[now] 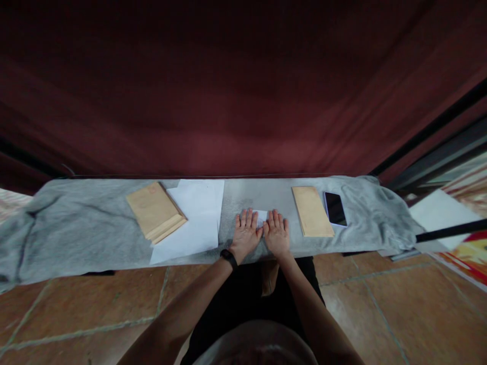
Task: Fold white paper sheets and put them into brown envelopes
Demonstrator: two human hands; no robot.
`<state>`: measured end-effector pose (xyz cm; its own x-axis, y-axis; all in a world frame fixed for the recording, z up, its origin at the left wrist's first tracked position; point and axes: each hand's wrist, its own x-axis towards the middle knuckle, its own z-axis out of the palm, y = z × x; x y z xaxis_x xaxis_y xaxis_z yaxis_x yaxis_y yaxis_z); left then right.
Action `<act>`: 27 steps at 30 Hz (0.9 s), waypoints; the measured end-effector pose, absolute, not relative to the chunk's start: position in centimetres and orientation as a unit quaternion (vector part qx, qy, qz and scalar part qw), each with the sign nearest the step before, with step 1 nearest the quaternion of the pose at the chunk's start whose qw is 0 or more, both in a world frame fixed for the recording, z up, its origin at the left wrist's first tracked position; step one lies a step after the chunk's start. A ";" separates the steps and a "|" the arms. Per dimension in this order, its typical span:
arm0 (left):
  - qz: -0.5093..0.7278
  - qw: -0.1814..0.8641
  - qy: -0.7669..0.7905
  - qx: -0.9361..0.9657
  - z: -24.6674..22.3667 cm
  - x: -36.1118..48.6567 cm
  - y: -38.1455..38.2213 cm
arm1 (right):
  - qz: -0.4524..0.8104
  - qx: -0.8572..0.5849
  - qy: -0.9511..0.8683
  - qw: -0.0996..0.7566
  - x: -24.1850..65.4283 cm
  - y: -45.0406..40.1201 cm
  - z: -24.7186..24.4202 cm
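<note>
Both palms lie flat on a small piece of white paper [261, 217], which looks folded; most of it is hidden under the fingers. My left hand [246, 232], with a dark band on its wrist, covers the paper's left side with fingers stretched out. On the right side rests my right hand [277, 233], its fingers also straight and slightly apart. The thumbs nearly meet over the paper. To the left are loose white sheets [200, 218], and a stack of brown envelopes [152, 208] overlaps their edge. A few brown envelopes [312, 212] lie to the right of my hands.
A grey cloth [95, 238] covers the long narrow table. Right of the brown envelopes lies a phone [335, 209], screen dark. A dark red curtain-like surface [243, 101] rises behind the table. White paper [441, 215] and a dark bar are at far right.
</note>
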<state>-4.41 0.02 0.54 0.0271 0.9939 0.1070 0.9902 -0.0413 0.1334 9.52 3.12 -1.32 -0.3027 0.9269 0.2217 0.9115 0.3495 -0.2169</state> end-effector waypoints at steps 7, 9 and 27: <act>0.067 0.011 0.705 0.706 0.9 -4.3 0.1 | 0.023 -0.583 -0.796 0.160 9.5 2.9 -1.4; 0.064 0.010 0.706 0.706 0.9 -4.2 0.0 | 0.024 -0.588 -0.792 0.165 9.7 2.8 -1.5; 0.090 0.003 0.710 0.698 0.7 -4.2 -0.2 | 0.019 -0.607 -0.774 0.177 11.6 2.0 -2.0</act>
<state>-4.17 -0.23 0.66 -0.0250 0.9922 0.1218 0.9913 0.0089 0.1310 11.56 2.00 -2.04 -0.2000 0.9470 0.2512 0.9334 0.2621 -0.2449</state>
